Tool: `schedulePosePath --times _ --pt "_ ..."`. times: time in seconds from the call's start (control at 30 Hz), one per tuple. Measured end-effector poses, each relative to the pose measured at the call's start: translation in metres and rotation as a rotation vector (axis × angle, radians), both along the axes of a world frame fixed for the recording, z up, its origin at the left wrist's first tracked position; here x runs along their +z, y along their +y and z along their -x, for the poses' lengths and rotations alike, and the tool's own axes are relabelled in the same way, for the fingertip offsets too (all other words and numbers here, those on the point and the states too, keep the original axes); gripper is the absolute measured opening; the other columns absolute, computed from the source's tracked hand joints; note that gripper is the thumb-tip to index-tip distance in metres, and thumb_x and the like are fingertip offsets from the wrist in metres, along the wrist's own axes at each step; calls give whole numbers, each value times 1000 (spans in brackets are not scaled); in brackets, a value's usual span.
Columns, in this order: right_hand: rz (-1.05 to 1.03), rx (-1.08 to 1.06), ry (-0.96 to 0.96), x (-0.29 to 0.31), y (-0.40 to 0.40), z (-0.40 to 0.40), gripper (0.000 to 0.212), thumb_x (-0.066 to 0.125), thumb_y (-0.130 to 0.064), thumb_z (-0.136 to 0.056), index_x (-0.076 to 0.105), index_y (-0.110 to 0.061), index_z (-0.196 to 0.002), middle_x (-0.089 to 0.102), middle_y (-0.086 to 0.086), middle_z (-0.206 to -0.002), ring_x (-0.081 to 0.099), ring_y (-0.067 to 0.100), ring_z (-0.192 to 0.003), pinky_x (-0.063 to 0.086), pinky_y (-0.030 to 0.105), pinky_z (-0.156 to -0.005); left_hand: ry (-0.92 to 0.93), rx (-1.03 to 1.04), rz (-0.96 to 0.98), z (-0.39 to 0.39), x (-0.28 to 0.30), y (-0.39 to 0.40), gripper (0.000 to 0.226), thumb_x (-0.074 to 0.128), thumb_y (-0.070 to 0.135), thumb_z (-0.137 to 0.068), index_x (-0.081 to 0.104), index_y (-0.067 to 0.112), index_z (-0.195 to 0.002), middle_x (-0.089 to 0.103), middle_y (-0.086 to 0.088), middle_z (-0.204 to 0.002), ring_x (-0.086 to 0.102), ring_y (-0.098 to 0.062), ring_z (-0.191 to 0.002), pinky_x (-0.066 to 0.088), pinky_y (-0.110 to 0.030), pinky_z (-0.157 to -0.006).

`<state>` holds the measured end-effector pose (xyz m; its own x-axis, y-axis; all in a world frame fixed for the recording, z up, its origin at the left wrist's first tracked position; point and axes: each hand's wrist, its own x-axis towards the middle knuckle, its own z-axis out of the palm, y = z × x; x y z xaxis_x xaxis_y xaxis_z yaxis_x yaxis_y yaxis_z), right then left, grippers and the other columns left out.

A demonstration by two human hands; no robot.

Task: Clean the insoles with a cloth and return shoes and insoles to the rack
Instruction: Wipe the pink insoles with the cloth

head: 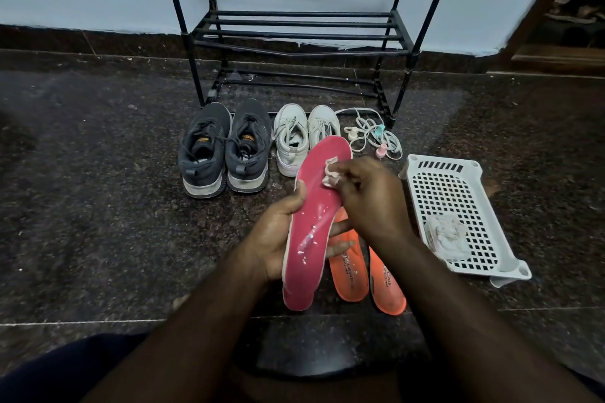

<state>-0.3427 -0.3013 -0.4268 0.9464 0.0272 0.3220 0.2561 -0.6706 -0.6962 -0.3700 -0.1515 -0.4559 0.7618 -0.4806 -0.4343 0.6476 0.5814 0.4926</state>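
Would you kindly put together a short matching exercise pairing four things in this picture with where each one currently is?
Things:
1. pink insole
2. orange insoles
3. dark grey shoes
4. small cloth

Places:
A. on the floor in front of the rack
B. pinched in the right hand
C. held in the left hand
D. lying on the floor under the hands

Pairs: 1-C, 2-D, 3-A, 4-B
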Motion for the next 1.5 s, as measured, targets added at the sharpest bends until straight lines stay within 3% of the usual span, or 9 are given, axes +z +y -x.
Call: schedulePosePath --times 0.13,0.27,0.4,0.73,0.87,1.03,1.1,1.27,1.5 --pt "369 84 -69 -1 4 2 12 67 -16 -88 76 -16 -96 70 2 -94 56 26 -97 39 30 -88 18 56 -10 1 -3 -5 54 38 54 -102 68 10 -108 73 -8 -96 73 -24 -87 58 -49 -83" --pt "359 250 111 0 15 12 9 65 -14 -86 74 -13 -90 70 5 -88 62 24 -89 46 38 -80 61 115 51 -1 -7 -6 57 38 55 -100 68 7 -95 62 -9 -86 63 -23 -81 61 -39 -71" --pt "266 238 92 4 14 19 16 65 -8 -83 73 -15 -96 70 3 -91 63 21 -89 50 37 -79 54 145 40 -5 -10 -6 56 42 52 -98 63 3 -112 63 -16 -96 62 -26 -88 61 -40 -70" --pt "470 358 44 -6 28 38 14 67 -6 -74 74 -11 -84 62 5 -79 60 27 -75 49 36 -67 102 167 36 -9 -21 -3 65 54 57 -86 65 -2 -112 62 -21 -98 58 -32 -95 43 -46 -97" --pt "394 171 -82 -4 15 19 11 66 -8 -75 72 -8 -85 62 9 -80 59 31 -73 51 39 -68 31 174 60 -7 -14 -5 54 53 38 -77 63 -1 -113 67 -20 -97 61 -31 -92 46 -45 -93" --pt "397 253 83 -3 30 34 18 65 -9 -79 75 -14 -93 65 7 -85 62 28 -82 50 37 -73 92 196 85 -10 -19 -4 62 58 41 -75 62 -4 -118 59 -21 -100 56 -31 -96 36 -44 -111" --pt "365 314 155 -2 34 38 19 67 -8 -80 76 -18 -94 68 3 -88 62 23 -87 48 37 -78 116 195 63 -12 -20 -3 66 57 45 -76 59 -3 -121 61 -20 -95 59 -30 -91 42 -43 -104" --pt "158 142 11 1 27 23 10 71 -8 -81 74 -14 -89 65 3 -87 60 17 -82 45 27 -77 78 224 58 -8 -15 -4 51 43 34 -100 73 -2 -82 67 -15 -79 68 -23 -77 57 -34 -82" --pt "276 282 195 1 34 32 13 66 -12 -82 74 -19 -89 70 0 -88 62 18 -86 48 37 -80 125 203 15 -4 -5 -3 56 53 53 -93 68 0 -89 61 -14 -75 63 -24 -70 55 -32 -71"
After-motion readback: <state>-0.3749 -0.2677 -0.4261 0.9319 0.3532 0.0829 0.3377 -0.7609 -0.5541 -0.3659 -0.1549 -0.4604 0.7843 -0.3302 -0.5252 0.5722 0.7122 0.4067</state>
